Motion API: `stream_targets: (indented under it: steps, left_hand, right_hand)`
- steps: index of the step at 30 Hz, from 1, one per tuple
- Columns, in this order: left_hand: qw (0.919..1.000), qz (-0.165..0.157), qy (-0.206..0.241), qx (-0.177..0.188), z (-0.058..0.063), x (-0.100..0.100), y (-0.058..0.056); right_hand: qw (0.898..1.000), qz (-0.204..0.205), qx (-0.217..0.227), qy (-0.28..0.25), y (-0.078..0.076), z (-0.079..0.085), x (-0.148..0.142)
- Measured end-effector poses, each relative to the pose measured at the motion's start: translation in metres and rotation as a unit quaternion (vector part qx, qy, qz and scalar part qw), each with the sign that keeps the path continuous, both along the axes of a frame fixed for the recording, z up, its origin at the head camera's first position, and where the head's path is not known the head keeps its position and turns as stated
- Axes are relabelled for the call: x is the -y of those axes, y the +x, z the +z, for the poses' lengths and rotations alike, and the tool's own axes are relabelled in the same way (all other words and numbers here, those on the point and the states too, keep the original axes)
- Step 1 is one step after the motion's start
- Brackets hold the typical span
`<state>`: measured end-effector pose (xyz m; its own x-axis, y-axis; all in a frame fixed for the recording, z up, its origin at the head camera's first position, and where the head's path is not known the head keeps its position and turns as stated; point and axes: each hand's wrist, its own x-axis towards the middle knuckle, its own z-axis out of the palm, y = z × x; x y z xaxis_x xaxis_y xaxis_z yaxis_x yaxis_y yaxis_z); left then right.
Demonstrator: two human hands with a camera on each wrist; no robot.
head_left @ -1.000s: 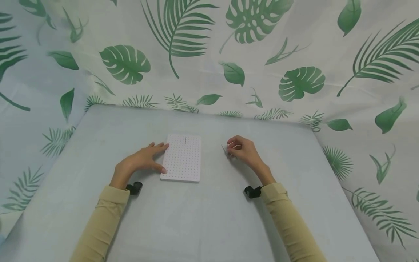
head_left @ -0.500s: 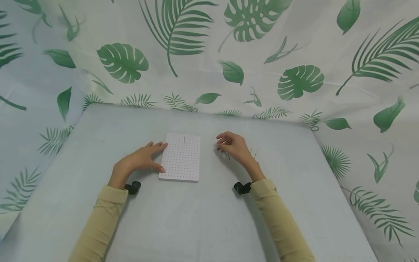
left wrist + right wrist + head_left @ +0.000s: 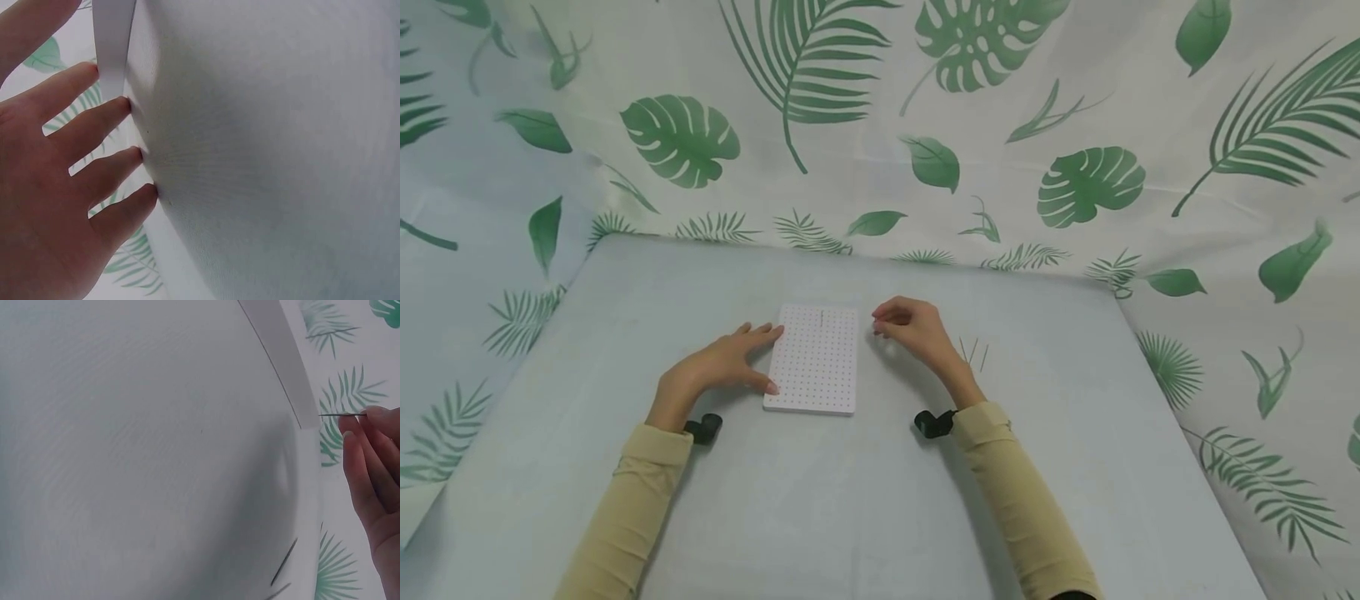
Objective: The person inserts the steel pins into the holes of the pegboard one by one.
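A white pegboard (image 3: 812,367) with rows of small holes lies flat on the table. My left hand (image 3: 722,362) rests at its left side, fingers spread and fairly straight, with the thumb on the near left corner and fingertips at the edge. Near the board's far end, one thin needle (image 3: 822,318) stands up from a hole. Just right of the board, my right hand (image 3: 917,329) pinches another thin dark needle (image 3: 334,415) between thumb and fingertips. In the right wrist view, its free tip points toward the board's edge.
Several loose needles, one of them a dark needle (image 3: 284,561), lie on the pale table (image 3: 850,500) behind the right hand, near its wrist. A leaf-printed curtain (image 3: 850,167) closes off the back and sides. Each wrist bears a small black camera (image 3: 934,424).
My right hand has moved left from the loose needles toward the board, carrying a needle; the needles on the table have come into view behind it. My left hand stays put on the board.
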<state>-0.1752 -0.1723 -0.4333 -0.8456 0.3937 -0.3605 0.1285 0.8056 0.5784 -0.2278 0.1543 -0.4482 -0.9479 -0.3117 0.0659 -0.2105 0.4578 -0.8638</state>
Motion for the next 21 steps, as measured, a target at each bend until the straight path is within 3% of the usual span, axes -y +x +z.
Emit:
stream_targets:
  steps: [8,21]
  left_hand:
    - [1.0000,0.001,0.001,-0.001,-0.001,0.000,0.000]
    - [1.0000,0.000,-0.002,-0.001,-0.002,0.000,-0.002]
  right_hand:
    - [1.000,-0.003,-0.015,0.003,-0.003,0.000,0.013]
    - [1.000,-0.010,0.000,-0.013,-0.007,-0.001,0.037]
